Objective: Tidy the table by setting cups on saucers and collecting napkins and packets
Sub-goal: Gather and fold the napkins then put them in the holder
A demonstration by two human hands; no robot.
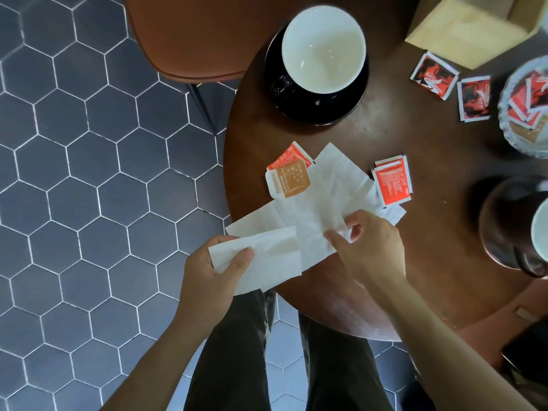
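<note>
My left hand (213,271) grips a folded white napkin (269,256) off the table's near-left edge. My right hand (367,247) pinches a second, crumpled white napkin (311,215) that lies spread on the round dark wooden table (355,143). A further napkin (341,173) lies behind it. A brown creamer pod (289,180) covers part of a red packet (289,157). Two stacked red packets (393,180) lie to the right. A black cup with a white inside (323,48) stands on a black saucer (341,108). Two red-black packets (434,75) (474,97) lie at the back right.
A glass dish (510,120) with red packets is at the right edge. A dark saucer (498,226) with a partly cut-off cup sits at the right. A cardboard box (465,28) stands at the back right. An orange-brown chair (195,34) stands behind the table on hexagon floor tiles.
</note>
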